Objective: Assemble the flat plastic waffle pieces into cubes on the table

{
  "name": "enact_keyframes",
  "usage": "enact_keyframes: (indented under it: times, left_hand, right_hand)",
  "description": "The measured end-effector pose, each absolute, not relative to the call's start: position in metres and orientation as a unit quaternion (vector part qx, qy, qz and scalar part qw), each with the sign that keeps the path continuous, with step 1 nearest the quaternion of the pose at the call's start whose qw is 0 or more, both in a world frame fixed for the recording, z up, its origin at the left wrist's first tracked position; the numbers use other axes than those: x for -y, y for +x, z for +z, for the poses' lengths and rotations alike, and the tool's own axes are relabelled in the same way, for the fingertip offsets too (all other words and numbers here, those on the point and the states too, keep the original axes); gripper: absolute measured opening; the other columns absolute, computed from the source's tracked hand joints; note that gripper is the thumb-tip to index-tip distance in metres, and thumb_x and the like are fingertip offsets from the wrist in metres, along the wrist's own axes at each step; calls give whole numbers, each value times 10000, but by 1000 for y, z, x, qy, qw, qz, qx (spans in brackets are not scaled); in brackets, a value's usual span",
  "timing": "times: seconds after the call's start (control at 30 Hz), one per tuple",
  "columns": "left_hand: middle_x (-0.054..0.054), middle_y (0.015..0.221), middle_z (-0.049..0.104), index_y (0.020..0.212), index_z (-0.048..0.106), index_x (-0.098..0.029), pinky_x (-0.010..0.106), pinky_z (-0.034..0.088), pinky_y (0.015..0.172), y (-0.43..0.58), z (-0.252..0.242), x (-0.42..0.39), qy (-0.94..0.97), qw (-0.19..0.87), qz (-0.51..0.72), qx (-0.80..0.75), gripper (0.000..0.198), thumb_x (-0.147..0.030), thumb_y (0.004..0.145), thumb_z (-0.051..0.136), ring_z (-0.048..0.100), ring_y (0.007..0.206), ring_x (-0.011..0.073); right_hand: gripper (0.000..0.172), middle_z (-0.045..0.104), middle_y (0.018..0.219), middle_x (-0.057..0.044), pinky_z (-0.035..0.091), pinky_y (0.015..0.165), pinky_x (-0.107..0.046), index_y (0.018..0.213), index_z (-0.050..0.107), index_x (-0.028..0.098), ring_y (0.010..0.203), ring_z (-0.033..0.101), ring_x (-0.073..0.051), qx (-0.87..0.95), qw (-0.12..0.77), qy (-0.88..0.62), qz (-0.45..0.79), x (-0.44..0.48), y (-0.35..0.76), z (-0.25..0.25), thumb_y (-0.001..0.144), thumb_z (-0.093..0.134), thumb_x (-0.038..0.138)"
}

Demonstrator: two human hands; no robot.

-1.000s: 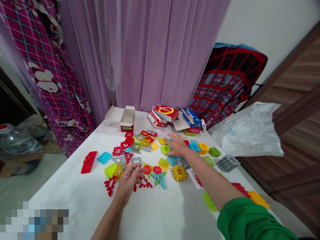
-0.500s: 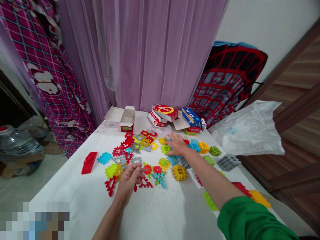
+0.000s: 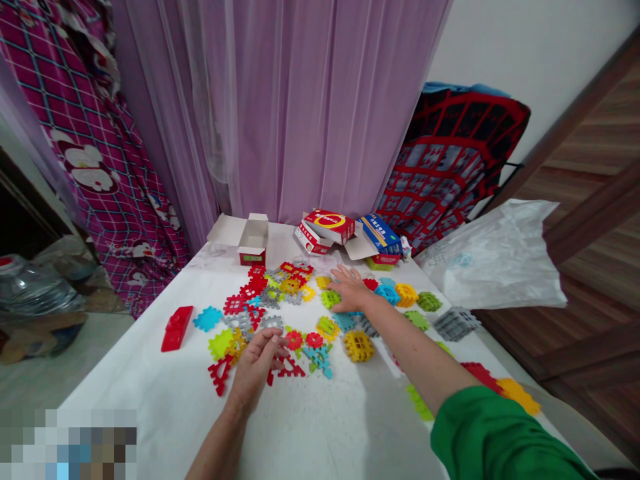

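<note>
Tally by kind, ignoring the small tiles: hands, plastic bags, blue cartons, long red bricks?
hands: 2 (left hand, right hand)
plastic bag: 1
blue carton: 1
long red brick: 1
Total: 5

The scene is evenly and brightly lit, and soft light is seen through the curtain at 12 o'clock. Only faint shadows are cast on the white worktop. The plastic tiles and right hand are rendered sharp — straight lines are bowed at 3 and 9 o'clock, and a patch at 7 o'clock is pixelated.
</note>
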State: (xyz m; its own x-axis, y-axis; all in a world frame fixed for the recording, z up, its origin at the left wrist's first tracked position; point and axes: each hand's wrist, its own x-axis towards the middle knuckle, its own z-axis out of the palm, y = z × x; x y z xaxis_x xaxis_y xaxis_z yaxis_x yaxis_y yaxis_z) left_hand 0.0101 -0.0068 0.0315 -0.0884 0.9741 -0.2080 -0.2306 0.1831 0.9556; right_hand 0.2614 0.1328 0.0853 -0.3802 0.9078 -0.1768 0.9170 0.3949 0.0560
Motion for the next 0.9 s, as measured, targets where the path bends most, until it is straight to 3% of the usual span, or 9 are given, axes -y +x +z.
enact_keyframes:
  times: [0.43,0.6,0.9]
  left_hand:
    - [51,826,715,900,645,-190,217,489,479,10,25,5,359,570,529,-517,512,-611,616,710,665,644,151]
    - [51,837,718,908,647,-186,215,496,488,10,32,7,359,578,526,-511,499,-590,626,722,665,651,146]
    - [50,830,720,908,651,-183,217,501,478,10,29,7,359,575,530,-510,508,-595,623,732,659,643,143]
  right_hand:
    - [712,260,1599,-113,28,1168,-582,1270,637,247,1490,55,-367,-824,120,552,-41,-145,252,83,602,781,445]
    - [686,252,1602,-119,30,1174,-571,1264,638,231,1494,53,-350,-822,128,553,-32,-143,250,83,614,775,403]
    - [644,239,1605,-140,54,1178,-560,1236,654,187,1495,56,-346,-828,129,545,1,-140,249,84,669,732,481]
